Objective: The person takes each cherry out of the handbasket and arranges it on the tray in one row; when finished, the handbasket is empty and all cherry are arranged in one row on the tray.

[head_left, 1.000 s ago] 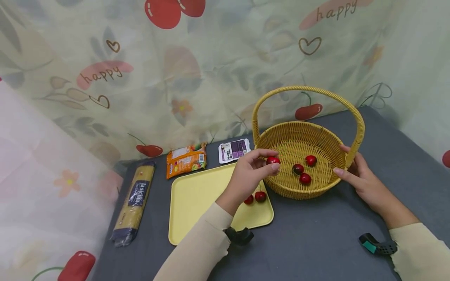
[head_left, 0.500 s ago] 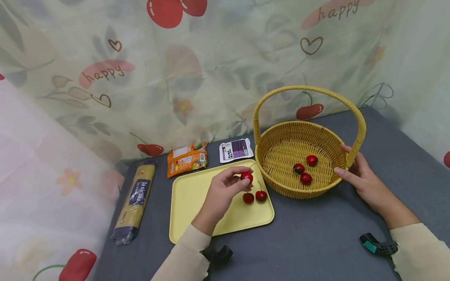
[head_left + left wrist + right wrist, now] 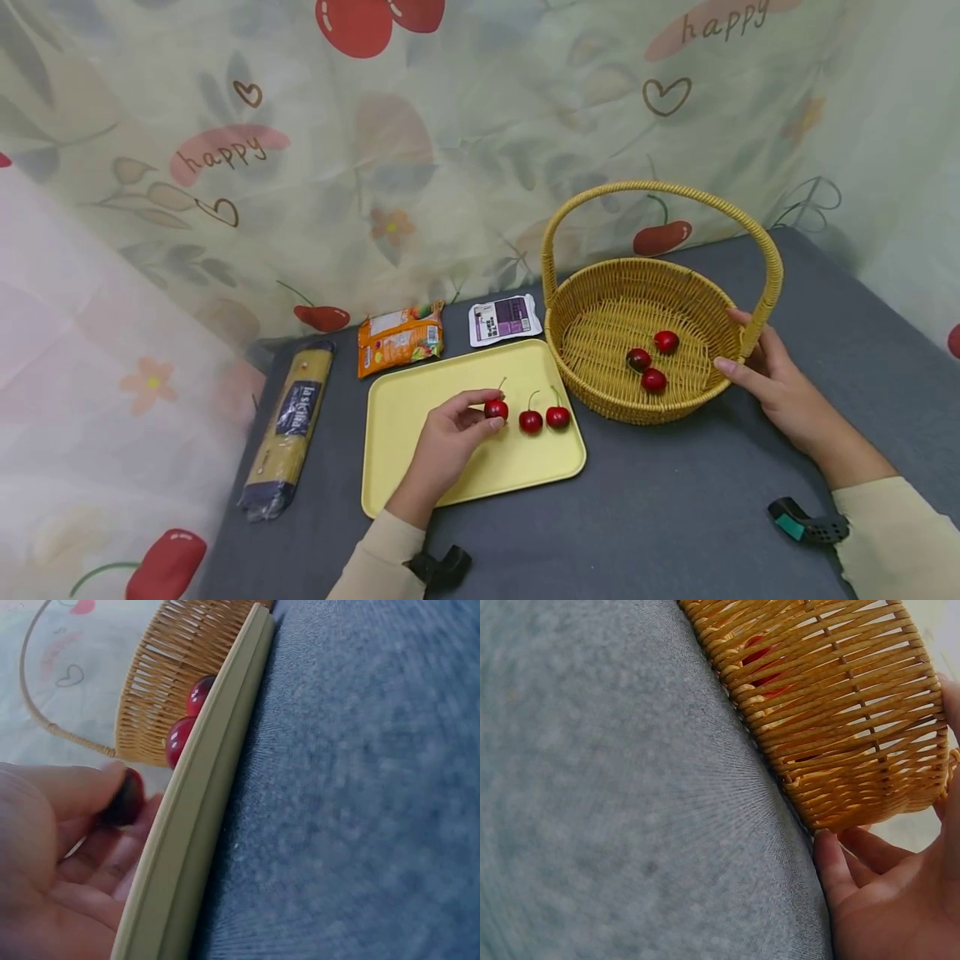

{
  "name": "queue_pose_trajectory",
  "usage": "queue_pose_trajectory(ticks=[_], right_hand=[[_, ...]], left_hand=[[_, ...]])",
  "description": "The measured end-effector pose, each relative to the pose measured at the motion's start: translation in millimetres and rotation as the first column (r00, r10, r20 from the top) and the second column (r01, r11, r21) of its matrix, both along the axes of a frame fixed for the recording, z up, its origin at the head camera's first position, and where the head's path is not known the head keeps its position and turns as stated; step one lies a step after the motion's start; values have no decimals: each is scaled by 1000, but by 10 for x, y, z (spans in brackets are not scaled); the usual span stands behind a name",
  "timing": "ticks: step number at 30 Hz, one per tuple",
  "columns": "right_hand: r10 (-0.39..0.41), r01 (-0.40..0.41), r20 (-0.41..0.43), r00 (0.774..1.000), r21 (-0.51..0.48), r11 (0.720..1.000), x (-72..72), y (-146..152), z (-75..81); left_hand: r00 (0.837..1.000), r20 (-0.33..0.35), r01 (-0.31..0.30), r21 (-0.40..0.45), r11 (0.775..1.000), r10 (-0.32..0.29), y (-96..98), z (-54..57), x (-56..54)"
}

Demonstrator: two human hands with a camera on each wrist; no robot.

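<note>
My left hand (image 3: 441,446) pinches a dark red cherry (image 3: 496,409) by its sides between thumb and fingers, low over the yellow tray (image 3: 401,425), its stem pointing up. To the right of it on the tray sit two more cherries, one (image 3: 531,422) nearer the hand and one (image 3: 557,417) by the tray's right edge. At the right, my right hand (image 3: 783,400) grips the wicker basket (image 3: 592,333) where rim and handle meet, thumb over the rim. Three cherries (image 3: 654,381) lie inside on the basket's floor. In the left wrist view the tray's edge (image 3: 191,802) partly covers the left fingers.
Behind the tray lie an orange snack packet (image 3: 400,340) and a white and purple packet (image 3: 505,320). A long pack of spaghetti (image 3: 288,429) rests at the left. The basket's arched handle (image 3: 660,188) stands up, and a printed curtain (image 3: 465,167) backs the grey table.
My left hand, holding the cherry, has moved from above the basket's left rim leftward and down over the tray. The right hand keeps its grip on the basket.
</note>
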State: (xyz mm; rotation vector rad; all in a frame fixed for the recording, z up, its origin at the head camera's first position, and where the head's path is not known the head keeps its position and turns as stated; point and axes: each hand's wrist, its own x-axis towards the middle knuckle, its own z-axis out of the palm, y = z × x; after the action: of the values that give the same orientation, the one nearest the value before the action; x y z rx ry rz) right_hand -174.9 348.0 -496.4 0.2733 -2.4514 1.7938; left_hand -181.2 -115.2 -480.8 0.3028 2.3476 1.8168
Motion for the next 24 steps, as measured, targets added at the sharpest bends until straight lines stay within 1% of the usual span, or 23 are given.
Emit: queue_pose_trajectory(ticks=[3, 9, 13, 15, 19, 24], right_hand=[[1, -1, -1, 1000, -1, 1000, 2, 0, 0], [8, -8, -3, 1000, -12, 1000, 5, -1, 7], [4, -5, -4, 1000, -12, 1000, -3, 2, 11], [3, -3, -6, 1000, -10, 1000, -5, 1, 13], [10, -10, -7, 1000, -13, 1000, -4, -3, 14], [11, -11, -8, 1000, -13, 1000, 6, -6, 9]], left_hand=[[1000, -20, -8, -44, 999, 7, 4, -37, 4], [998, -58, 18, -109, 994, -24, 24, -93, 21], [995, -88, 23, -150, 988, -37, 37, -137, 20], [993, -106, 24, -177, 984, -44, 43, -139, 21], [988, -143, 33, -209, 977, -63, 44, -135, 20], [985, -155, 34, -221, 975, -70, 36, -166, 10]])
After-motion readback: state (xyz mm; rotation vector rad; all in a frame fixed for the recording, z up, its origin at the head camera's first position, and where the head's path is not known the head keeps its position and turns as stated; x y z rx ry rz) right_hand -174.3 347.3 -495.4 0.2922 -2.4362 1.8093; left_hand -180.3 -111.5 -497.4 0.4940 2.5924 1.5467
